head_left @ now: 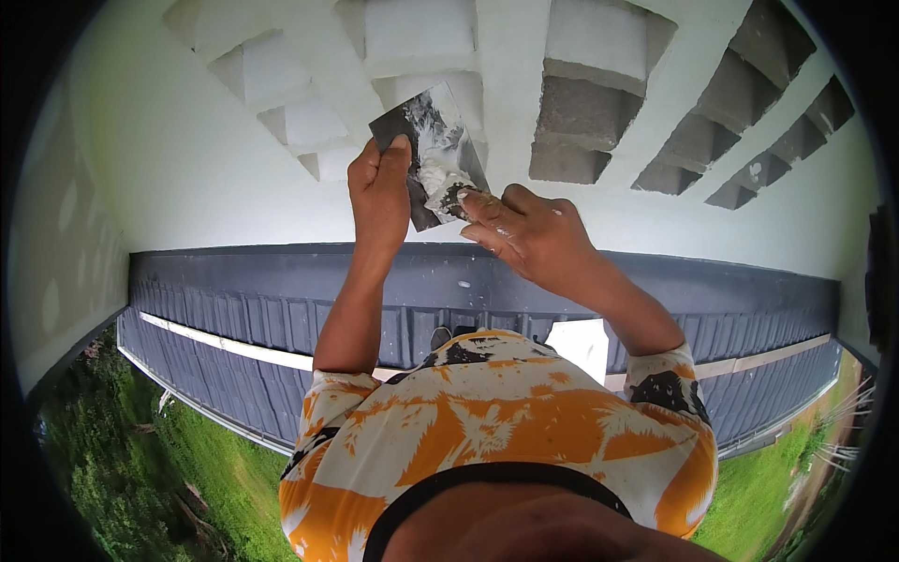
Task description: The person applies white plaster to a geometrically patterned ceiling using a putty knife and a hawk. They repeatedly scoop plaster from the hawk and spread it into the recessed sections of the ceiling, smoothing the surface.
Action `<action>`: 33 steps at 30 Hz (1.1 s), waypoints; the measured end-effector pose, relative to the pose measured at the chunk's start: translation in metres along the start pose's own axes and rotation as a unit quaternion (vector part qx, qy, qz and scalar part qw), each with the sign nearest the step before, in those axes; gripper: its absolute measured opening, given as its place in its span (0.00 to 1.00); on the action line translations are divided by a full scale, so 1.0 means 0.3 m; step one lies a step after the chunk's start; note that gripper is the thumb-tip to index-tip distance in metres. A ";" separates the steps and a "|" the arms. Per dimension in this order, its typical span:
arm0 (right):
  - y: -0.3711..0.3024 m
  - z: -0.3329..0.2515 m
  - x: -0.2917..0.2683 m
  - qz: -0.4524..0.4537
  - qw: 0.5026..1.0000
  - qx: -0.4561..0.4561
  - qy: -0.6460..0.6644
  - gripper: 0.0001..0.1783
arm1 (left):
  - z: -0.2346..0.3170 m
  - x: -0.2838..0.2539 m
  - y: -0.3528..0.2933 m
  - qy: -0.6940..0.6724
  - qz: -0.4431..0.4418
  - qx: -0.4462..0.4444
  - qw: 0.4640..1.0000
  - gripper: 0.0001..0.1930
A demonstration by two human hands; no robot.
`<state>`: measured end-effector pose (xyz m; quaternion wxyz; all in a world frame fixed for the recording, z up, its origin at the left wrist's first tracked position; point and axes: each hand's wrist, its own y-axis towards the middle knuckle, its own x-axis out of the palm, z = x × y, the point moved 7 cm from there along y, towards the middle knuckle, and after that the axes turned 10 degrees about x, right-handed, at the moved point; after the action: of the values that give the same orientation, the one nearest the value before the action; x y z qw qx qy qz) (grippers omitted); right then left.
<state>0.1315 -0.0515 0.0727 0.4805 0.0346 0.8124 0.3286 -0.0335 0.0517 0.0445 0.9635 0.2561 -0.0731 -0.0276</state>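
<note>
In front of the wall, my left hand [380, 187] grips the left edge of a thin dark rectangular plate [396, 125], thumb on top. White putty [440, 155] is smeared across the plate's face, thickest toward its lower right. My right hand [536, 232] is closed on a small putty-covered scraper [456, 199], whose end rests against the putty. Most of the scraper is hidden by putty and fingers. White smears mark the fingers of my right hand.
Ahead rises a pale wall with rows of recessed blocks, some coated white [417, 33], others bare grey [585, 108]. Below lies a dark tiled roof [225, 309] with a wooden batten [234, 347] across it. A white object [579, 348] sits on the roof near my body. Grass [211, 468] shows beyond the roof edge.
</note>
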 end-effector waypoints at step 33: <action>0.151 0.041 0.070 -0.159 0.983 -0.081 -0.049 0.13 | -0.020 -0.067 0.027 0.045 0.048 -0.010 0.998 0.13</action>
<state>0.1183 -0.0022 0.0786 0.5669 -0.1183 0.7536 0.3108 -0.0523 0.0634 0.0407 0.9687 0.2432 -0.0410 0.0291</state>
